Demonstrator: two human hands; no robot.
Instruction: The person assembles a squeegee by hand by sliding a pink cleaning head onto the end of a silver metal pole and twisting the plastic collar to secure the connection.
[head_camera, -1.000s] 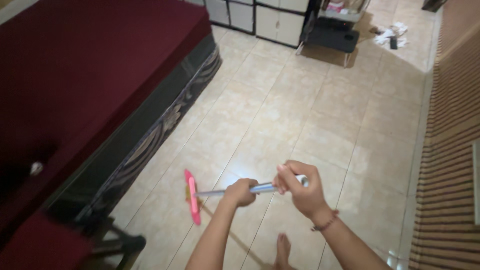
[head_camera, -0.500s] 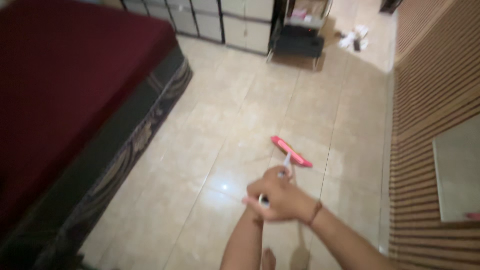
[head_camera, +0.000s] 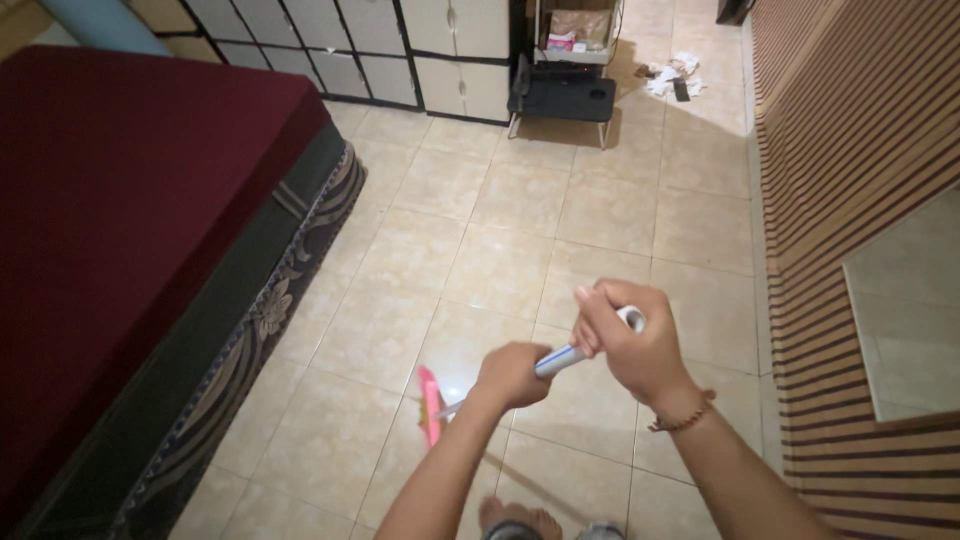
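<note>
1. A long-handled mop (head_camera: 470, 398) is gripped with both hands. The right hand (head_camera: 628, 340) is clenched round the top end of the pale handle, and the left hand (head_camera: 512, 374) is wrapped round it a bit lower down. The pink head (head_camera: 430, 404) is set on the floor at about 7 o'clock from the hands, just ahead of the bare foot (head_camera: 520, 517).

2. What could go wrong: that foot is close behind the head, so toes could probably get clipped if the handle is pulled back hard.

3. The bed (head_camera: 150, 240) is near, filling the whole 9 o'clock side. Its patterned base (head_camera: 255, 330) could be knocked if the head is swung wide to the left.

4. The floor (head_camera: 520, 210) is glossy beige tile with a light reflection in it. If it's wet (can't be told from here), a slip on bare feet looks like a fair risk.

5. On the 3 o'clock side there's a slatted wooden wall (head_camera: 850, 150) with a mirror (head_camera: 905, 310) set into it. A long handle could be bumped into that on a turn.

6. Room-wise: a dark stool (head_camera: 562, 98) is parked at 12 o'clock, well apart from the hands, with panelled cabinets (head_camera: 430, 45) behind it and to its left.

7. Some white scraps (head_camera: 672, 78) are lying on the tiles at about 1 o'clock, far off.
</note>
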